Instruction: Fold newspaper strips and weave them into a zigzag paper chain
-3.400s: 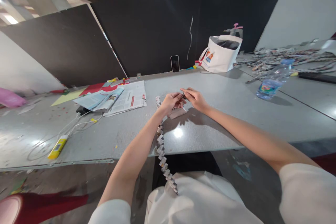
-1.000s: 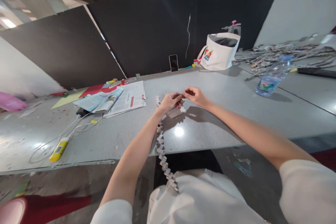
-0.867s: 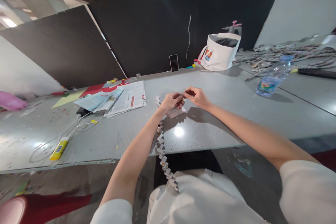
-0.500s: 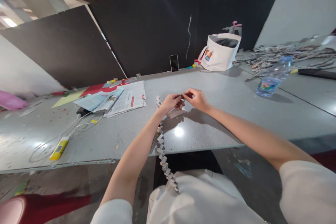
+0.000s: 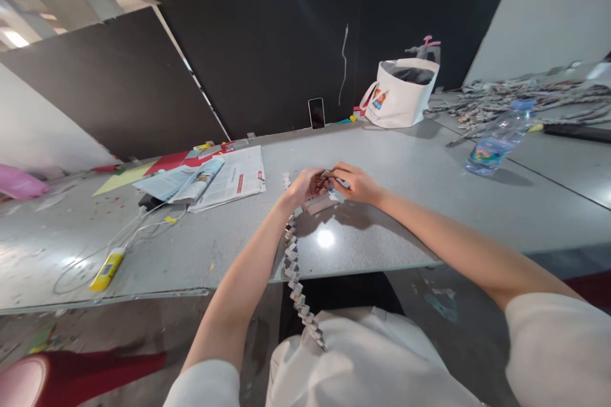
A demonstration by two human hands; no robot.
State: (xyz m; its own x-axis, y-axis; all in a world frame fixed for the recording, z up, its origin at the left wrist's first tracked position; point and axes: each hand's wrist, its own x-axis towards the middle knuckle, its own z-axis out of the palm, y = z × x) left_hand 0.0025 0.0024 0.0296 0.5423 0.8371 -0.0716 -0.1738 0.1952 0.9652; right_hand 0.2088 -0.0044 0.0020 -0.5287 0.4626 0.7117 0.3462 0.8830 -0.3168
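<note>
Over the middle of the table, my left hand (image 5: 308, 186) and my right hand (image 5: 354, 183) meet with bent fingers. Between them they pinch a small folded strip of paper (image 5: 333, 192), partly hidden by the fingers. Just below lies a small pale stack of paper pieces (image 5: 319, 204), half covered by my hands. A zigzag chain of folded newspaper (image 5: 293, 261) passes under my left wrist, hangs over the table's edge and ends on my lap.
Newspaper sheets (image 5: 241, 178), a glue stick (image 5: 107, 269) and white cables lie to the left. A phone (image 5: 316, 113) leans on the black partition. At the right are a white bag (image 5: 403, 98), a spray bottle (image 5: 426, 49), a water bottle (image 5: 499, 140) and piled paper strips (image 5: 506, 102).
My fingers have turned the small paper strip, and more of it shows below my right fingers. My right hand has closed in a little toward the left; the chain stays put.
</note>
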